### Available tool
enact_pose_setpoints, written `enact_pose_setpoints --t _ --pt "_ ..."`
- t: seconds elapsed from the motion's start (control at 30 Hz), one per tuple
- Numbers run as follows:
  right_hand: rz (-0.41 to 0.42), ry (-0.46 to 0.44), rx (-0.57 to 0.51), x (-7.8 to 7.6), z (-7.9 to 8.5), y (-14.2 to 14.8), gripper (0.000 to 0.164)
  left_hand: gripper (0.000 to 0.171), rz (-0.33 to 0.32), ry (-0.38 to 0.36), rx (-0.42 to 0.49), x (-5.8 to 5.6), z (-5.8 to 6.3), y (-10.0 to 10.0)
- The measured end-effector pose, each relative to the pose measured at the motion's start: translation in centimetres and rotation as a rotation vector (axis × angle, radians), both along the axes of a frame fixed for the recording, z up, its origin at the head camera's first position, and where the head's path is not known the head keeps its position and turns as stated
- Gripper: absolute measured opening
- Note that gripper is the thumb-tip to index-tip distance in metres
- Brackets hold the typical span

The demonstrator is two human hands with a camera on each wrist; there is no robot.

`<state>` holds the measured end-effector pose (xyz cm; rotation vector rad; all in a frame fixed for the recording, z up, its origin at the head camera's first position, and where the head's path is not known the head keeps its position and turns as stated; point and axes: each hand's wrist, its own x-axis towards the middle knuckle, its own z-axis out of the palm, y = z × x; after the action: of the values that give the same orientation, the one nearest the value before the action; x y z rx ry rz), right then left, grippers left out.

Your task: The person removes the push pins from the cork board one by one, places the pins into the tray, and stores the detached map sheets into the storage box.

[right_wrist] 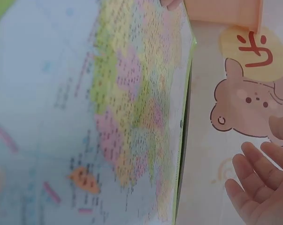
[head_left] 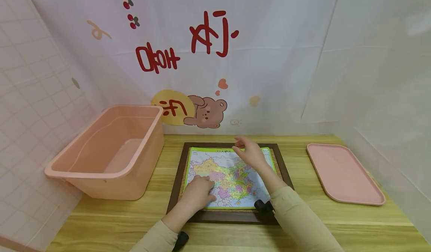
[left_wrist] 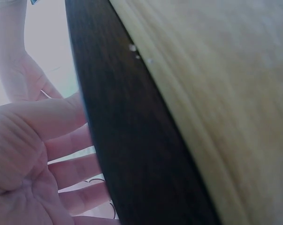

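Note:
A colourful printed map (head_left: 232, 181) with a green border lies inside a dark brown frame (head_left: 232, 217), over a cork board (head_left: 278, 161). My left hand (head_left: 198, 193) lies over the map's left part, fingers extended and touching its surface. In the left wrist view, the left hand (left_wrist: 33, 154) shows its palm beside the frame's dark edge (left_wrist: 122, 108). Close over the top right of the map is my right hand (head_left: 250, 154), fingers loosely bent and holding nothing. The right wrist view shows that hand (right_wrist: 263, 187) beyond the edge of the map (right_wrist: 127, 112).
A deep pink tub (head_left: 148, 162) stands on the wooden table (head_left: 303, 222) at the left. Toward the right lies a flat pink tray (head_left: 347, 173). A white printed curtain (head_left: 276, 64) hangs behind the table. Black devices (head_left: 264, 207) are worn at both wrists.

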<state>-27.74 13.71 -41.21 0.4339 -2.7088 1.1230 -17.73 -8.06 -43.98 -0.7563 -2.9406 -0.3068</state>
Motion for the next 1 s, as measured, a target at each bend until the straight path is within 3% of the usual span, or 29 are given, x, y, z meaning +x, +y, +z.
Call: enact_pose_setpoints --t 0.67,1.0 --pt "-0.053 -0.098 -0.053 -2.4 -3.0 -1.0 0.041 0.028 -0.024 0.015 -0.019 0.1 0.1 0.0" --pt "-0.082 -0.124 -0.066 -3.1 -3.1 -1.8 0.040 0.028 -0.011 0.016 -0.017 0.0 0.0 -0.1"
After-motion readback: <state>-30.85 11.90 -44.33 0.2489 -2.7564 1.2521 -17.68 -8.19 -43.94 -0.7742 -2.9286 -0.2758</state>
